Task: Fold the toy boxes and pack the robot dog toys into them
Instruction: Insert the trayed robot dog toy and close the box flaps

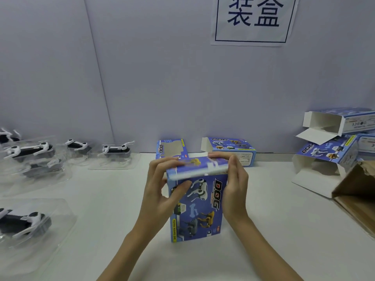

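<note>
A blue toy box printed with robot dogs and the word DOG stands on end at the middle of the white table. My left hand grips its left side, thumb across the front face. My right hand holds the right side, fingers curled over the top flap, which is bent over the box's top. Whether a toy is inside is hidden. Several black-and-white robot dog toys in clear plastic trays lie at the left, one near me, others further back.
Two more blue boxes stand against the back wall, one with a window, one with an open flap. Several open boxes are stacked at the right. A brown cardboard carton sits at the right edge.
</note>
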The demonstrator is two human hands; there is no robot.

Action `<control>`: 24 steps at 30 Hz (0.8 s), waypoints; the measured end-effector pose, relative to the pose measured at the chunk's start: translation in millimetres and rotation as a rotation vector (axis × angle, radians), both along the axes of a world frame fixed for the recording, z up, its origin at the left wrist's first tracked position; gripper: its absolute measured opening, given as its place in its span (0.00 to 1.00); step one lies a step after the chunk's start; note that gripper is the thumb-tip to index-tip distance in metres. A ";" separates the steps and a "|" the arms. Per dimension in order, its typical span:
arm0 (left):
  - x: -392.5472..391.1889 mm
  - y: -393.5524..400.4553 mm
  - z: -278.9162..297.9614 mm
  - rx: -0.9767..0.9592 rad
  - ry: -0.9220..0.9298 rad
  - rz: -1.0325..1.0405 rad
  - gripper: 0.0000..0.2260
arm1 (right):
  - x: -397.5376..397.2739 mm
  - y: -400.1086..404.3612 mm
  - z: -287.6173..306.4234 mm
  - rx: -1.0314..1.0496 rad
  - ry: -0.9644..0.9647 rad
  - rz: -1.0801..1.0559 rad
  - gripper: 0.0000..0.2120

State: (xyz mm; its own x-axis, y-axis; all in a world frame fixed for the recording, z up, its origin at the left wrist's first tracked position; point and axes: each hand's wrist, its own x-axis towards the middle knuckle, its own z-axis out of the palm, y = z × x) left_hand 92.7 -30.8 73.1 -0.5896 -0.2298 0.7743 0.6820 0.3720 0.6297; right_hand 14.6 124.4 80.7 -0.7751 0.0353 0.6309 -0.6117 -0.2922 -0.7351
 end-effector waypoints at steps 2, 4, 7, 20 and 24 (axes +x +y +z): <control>0.9 -2.2 -0.3 -0.040 -0.026 0.016 0.18 | -0.8 -0.7 -2.9 -0.001 -0.014 0.001 0.25; 2.5 -3.2 -0.9 -0.055 -0.051 -0.007 0.20 | -1.8 -0.4 -3.5 0.008 -0.003 0.019 0.25; 5.0 -2.0 -1.1 -0.005 -0.112 -0.059 0.20 | 0.2 -0.1 -2.0 0.037 0.029 0.081 0.27; -1.5 -2.9 -6.9 0.140 -0.191 -0.091 0.13 | 1.4 8.1 4.9 0.265 0.112 0.040 0.29; 0.3 -3.1 -2.5 0.215 -0.187 -0.086 0.19 | 3.5 4.0 8.8 0.360 0.143 0.003 0.24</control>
